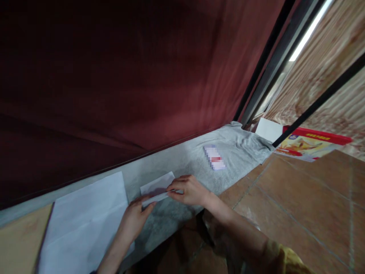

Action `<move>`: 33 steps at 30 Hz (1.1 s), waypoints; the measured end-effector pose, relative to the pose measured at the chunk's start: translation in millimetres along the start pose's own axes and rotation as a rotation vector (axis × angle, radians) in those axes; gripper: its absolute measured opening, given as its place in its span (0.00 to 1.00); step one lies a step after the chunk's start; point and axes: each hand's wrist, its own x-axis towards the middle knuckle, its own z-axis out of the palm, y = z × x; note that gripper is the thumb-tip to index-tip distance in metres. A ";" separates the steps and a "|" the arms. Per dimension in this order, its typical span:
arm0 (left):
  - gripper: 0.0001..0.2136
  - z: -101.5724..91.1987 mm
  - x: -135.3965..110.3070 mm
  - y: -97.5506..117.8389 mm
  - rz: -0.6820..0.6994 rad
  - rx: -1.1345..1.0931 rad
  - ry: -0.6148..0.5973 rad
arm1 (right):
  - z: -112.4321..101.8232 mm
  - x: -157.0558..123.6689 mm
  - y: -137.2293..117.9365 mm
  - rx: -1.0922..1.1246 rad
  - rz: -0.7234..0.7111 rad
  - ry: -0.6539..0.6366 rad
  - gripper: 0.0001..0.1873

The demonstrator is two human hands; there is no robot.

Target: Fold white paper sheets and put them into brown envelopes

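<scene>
A small folded piece of white paper (pixel 157 184) is held between my two hands just above the grey cloth (pixel 173 158). My left hand (pixel 137 214) pinches its left end, thumb towards me and fingers behind. At the right end, my right hand (pixel 188 190) grips the paper's near edge between thumb and curled fingers. The near part of the paper is folded up, and the far part stands behind it. Beside my left forearm lies a larger white paper sheet (pixel 88 213) with faint crease lines.
A phone-like item (pixel 214 157), blurred out, lies on the cloth at right. A tan board (pixel 24 238) is at far left. A dark red curtain (pixel 128 87) hangs behind. Right are a white box (pixel 268 130), a red-yellow printed package (pixel 310 144), a black pole (pixel 322 97) and floor tiles (pixel 299 194).
</scene>
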 end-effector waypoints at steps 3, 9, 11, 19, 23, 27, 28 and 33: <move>0.17 5.7 -5.0 0.0 -0.008 -0.046 -0.042 | -2.7 -6.5 2.4 0.131 0.069 -0.011 0.11; 0.17 8.5 -12.9 -10.3 -0.026 -0.110 -0.087 | -12.8 -15.9 20.5 0.294 0.207 0.007 0.11; 0.19 5.3 -15.2 -10.8 -0.037 -0.145 -0.119 | -15.2 -17.1 29.5 0.296 0.257 -0.031 0.11; 0.21 -3.2 -21.6 -8.4 -0.013 -0.257 -0.220 | -8.7 -16.5 50.7 0.210 0.280 -0.205 0.11; 0.17 -3.7 -22.0 -7.7 -0.025 -0.217 -0.187 | -2.4 -16.3 45.6 0.142 0.273 -0.263 0.13; 0.16 -6.1 -18.9 -7.1 -0.133 -0.124 -0.080 | 4.1 -15.2 46.3 0.074 0.309 -0.188 0.12; 0.18 -6.6 -17.9 -7.0 -0.161 -0.099 -0.055 | 5.6 -14.7 47.6 0.076 0.308 -0.163 0.13; 0.18 -5.4 -14.1 -8.2 -0.163 -0.164 0.012 | 9.5 -13.2 51.4 0.110 0.258 -0.121 0.15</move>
